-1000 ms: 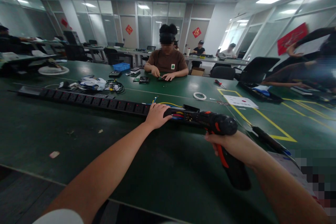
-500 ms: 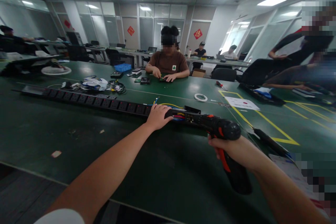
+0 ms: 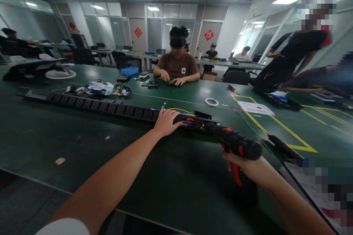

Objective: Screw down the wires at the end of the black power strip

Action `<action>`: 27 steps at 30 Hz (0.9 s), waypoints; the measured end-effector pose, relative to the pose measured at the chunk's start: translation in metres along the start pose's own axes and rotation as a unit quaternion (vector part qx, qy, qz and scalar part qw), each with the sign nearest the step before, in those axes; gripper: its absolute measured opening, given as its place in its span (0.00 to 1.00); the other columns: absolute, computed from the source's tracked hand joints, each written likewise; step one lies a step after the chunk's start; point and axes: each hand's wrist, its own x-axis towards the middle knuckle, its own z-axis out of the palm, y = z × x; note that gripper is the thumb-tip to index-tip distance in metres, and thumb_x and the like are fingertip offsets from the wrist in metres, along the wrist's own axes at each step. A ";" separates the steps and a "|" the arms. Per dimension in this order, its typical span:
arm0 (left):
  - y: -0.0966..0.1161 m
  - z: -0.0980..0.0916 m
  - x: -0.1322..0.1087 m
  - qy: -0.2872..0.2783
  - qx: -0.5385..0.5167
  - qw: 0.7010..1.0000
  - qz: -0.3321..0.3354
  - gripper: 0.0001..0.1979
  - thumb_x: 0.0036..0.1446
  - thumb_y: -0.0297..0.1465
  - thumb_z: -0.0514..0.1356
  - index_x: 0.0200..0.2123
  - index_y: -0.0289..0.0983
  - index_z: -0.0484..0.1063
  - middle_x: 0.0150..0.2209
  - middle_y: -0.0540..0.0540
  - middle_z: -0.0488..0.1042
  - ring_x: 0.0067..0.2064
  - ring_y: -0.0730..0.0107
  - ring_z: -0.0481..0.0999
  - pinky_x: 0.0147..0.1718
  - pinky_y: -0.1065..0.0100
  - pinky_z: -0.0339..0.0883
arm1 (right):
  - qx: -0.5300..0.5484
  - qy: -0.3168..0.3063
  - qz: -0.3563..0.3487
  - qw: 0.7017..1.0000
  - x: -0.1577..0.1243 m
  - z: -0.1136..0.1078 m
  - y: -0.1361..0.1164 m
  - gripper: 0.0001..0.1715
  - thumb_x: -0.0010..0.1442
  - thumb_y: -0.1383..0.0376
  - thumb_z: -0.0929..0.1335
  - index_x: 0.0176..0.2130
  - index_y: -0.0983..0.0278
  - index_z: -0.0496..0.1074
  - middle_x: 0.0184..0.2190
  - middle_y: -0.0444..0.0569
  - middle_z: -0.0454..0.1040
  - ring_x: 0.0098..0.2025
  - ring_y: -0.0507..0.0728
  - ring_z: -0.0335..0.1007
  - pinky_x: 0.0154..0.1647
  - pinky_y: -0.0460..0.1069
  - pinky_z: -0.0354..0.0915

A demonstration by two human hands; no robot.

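A long black power strip point(image 3: 103, 107) with a row of sockets lies across the green table. Its right end is open, and red, yellow and blue wires point(image 3: 189, 121) show there. My left hand point(image 3: 165, 122) rests over the strip beside those wires, its fingers wrapped over the edge. In my right hand point(image 3: 237, 158) is a black and orange power drill point(image 3: 234, 139), gripped by its handle. The drill's front end points left toward the open end of the strip; whether its tip touches anything is too blurred to tell.
Beyond the strip lie a white ring point(image 3: 211, 102), a bundle of cables point(image 3: 122, 90), a blue basket point(image 3: 129, 70) and a screwdriver point(image 3: 233, 88). A person point(image 3: 178, 62) works across the table. Yellow tape and a white sheet point(image 3: 255, 107) are at the right.
My right hand and the drill have moved slightly right and down, back from the strip's open end. My left hand stays in place. A standing person at the right has shifted left.
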 end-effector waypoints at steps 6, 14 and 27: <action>0.000 0.000 0.000 -0.003 0.000 1.000 0.002 0.24 0.74 0.48 0.63 0.65 0.42 0.78 0.66 0.40 0.79 0.68 0.46 0.73 0.73 0.43 0.56 | 0.012 -0.006 -0.006 1.000 0.002 -0.001 0.008 0.17 0.51 0.56 0.74 0.40 0.59 0.75 0.23 0.42 0.77 0.29 0.60 0.78 0.36 0.55 0.75; 0.001 0.000 0.000 0.003 -0.001 1.000 0.007 0.24 0.74 0.47 0.63 0.65 0.41 0.77 0.66 0.41 0.79 0.68 0.47 0.74 0.73 0.43 0.56 | 0.002 -0.006 -0.004 1.000 0.002 0.000 0.005 0.16 0.51 0.55 0.74 0.39 0.59 0.74 0.23 0.42 0.77 0.29 0.60 0.78 0.36 0.55 0.74; 0.002 -0.004 0.000 -0.008 -0.001 1.000 0.002 0.24 0.74 0.48 0.62 0.65 0.42 0.77 0.66 0.40 0.79 0.69 0.46 0.73 0.73 0.42 0.55 | 0.001 0.014 0.003 1.000 -0.002 0.000 0.007 0.20 0.52 0.54 0.74 0.43 0.59 0.76 0.23 0.42 0.77 0.29 0.61 0.78 0.35 0.55 0.74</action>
